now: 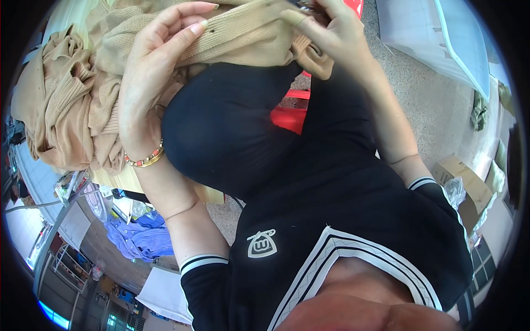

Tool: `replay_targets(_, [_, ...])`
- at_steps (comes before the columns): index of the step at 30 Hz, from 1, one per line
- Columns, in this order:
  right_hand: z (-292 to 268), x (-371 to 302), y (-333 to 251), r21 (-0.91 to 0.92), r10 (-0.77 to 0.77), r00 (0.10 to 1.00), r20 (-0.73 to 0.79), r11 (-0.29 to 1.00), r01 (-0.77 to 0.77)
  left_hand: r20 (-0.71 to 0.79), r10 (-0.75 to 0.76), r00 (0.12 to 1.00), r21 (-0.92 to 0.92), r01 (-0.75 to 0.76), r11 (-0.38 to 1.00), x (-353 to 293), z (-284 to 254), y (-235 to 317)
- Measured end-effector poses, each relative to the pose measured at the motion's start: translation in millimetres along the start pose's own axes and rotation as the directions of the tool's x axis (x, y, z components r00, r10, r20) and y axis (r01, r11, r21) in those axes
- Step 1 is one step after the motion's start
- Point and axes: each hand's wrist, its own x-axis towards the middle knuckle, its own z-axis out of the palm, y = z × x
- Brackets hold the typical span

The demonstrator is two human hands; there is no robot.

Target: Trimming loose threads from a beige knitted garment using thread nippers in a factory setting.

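A tan knit garment (237,36) lies across my lap at the top of the view, with a ribbed band stretched between my hands. My left hand (152,60) has the band between thumb and fingers, near a small dark spot on the knit. At the band's other end, my right hand (339,36) is closed with its thumb against the fabric. A small shiny metal thing (305,7) shows beside its fingers; blur hides its kind. More tan knitwear (61,105) is heaped to the left of my left wrist.
The heap rests on a pale wooden surface (118,179). Red parts of a seat (288,118) show by my dark-clothed legs. A translucent plastic bin (436,38) stands far right, with a cardboard box (464,185) nearer. Blue-violet cloth (141,237) lies at lower left.
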Motion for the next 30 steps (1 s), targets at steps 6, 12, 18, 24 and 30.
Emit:
replay_targets(6, [37,4,-6,0.149,-0.298,0.95,-0.096,0.939,0.31,-0.077,-0.049,0.996,-0.102,0.041,0.994,-6,0,11])
replay_targets(12, [48,2,21,0.323,0.096,0.969,0.23,0.931,-0.169,-0.009,0.308,0.951,0.226,-0.298,0.927,-1,13,10])
replay_targets(18, [21,1,-18,0.637,0.243,0.887,0.392,0.624,-0.452,0.063,0.512,0.857,0.69,-0.408,0.598,-35,21,42])
replay_targets(24, [-30,16,-41,0.618,-0.019,0.995,0.098,0.785,-0.046,0.1,0.428,0.898,0.786,-0.335,0.52,-48,17,78])
replay_targets(30, [-74,16,-15,0.693,-0.036,0.981,-0.189,0.703,0.16,0.188,0.648,0.738,0.713,-0.556,0.426,-17,24,87])
